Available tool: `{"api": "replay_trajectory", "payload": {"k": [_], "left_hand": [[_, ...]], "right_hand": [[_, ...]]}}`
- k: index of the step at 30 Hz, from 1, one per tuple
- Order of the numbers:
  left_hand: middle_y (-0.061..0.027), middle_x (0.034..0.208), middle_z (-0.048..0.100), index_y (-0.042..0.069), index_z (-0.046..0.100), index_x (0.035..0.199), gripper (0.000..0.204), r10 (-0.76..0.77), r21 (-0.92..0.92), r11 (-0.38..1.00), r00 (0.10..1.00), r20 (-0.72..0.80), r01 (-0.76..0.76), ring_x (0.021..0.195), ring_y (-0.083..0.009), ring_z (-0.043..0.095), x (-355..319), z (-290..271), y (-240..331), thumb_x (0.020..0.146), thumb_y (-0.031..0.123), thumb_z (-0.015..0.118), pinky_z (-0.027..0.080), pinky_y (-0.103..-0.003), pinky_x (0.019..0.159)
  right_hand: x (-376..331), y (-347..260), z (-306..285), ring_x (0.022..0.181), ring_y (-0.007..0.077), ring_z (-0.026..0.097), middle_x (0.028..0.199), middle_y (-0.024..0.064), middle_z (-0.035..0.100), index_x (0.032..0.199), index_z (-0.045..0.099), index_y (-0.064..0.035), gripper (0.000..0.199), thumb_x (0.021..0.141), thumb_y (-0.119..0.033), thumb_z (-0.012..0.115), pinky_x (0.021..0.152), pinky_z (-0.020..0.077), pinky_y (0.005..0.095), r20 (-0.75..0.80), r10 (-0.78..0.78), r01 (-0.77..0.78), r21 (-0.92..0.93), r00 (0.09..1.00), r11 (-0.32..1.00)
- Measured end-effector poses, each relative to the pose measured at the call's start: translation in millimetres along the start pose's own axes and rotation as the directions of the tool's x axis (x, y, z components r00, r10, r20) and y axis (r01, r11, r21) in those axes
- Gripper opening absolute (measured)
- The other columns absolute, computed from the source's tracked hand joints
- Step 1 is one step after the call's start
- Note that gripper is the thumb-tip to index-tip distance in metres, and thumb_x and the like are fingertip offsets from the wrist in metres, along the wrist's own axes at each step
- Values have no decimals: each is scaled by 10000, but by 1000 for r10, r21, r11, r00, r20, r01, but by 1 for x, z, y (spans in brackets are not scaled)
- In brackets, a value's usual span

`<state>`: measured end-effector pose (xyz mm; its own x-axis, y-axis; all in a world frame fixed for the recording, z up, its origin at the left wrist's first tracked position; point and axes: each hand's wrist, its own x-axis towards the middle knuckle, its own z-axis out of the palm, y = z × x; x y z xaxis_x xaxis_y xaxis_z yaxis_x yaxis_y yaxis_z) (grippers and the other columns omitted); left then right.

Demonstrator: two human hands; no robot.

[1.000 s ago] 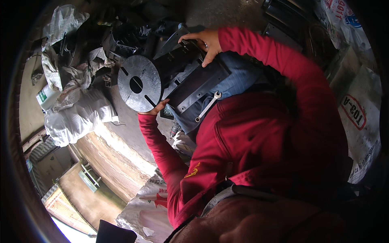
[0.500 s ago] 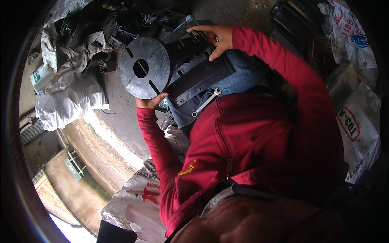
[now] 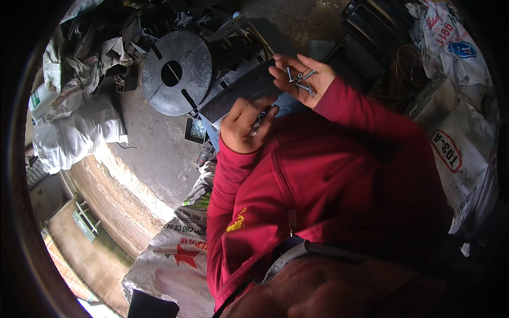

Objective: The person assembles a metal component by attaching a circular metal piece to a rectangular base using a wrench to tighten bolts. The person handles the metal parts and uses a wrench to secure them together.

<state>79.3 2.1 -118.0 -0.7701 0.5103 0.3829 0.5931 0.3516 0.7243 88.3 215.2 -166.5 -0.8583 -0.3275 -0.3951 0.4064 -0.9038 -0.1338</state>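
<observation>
Several bolts [image 3: 303,87] lie in the cupped palm of my right hand [image 3: 322,79], which is turned up with its fingers apart. My left hand [image 3: 238,127] is lower and to the left, fingers curled in front of my jacket. Something shiny and metallic shows between them, too small to make out. Beyond both hands lies a dark metal machine part with a long flat plate [image 3: 225,100] across my lap. A grey round disc [image 3: 192,66] with a centre hole and slots sits at its left end.
A small black tray [image 3: 189,138] of tiny metal pieces is on the floor left of my lap, near a tool like a drill [image 3: 204,155]. White sacks [image 3: 79,135] stand at far left, and more sacks [image 3: 458,151] at right. Dark metal parts [image 3: 374,26] lie at the back right.
Both hands have left the machine part and come toward my body. Bolts now show in my right palm. The wrench on my lap is no longer plainly visible.
</observation>
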Motion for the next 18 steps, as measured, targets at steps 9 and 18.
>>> {"api": "replay_trajectory", "payload": {"k": [9,18], "left_hand": [[-39,979,649,178,699,1128,511,61,281,953,980,189,-113,764,-233,699,10,26,-19,631,137,808,567,-325,575],[-58,973,665,165,681,1096,463,169,364,895,950,262,-259,772,-252,693,7,27,-27,647,158,790,552,-346,572]], "right_hand": [[3,24,-4,1249,208,524,1359,57,559,1384,510,-67,558,1041,-461,314,1045,425,361,72,187,-178,-124,980,976],[5,29,-10,1226,224,542,1330,96,568,1385,509,-53,566,1039,-466,333,1059,425,386,-30,226,-227,-19,974,974]]}}
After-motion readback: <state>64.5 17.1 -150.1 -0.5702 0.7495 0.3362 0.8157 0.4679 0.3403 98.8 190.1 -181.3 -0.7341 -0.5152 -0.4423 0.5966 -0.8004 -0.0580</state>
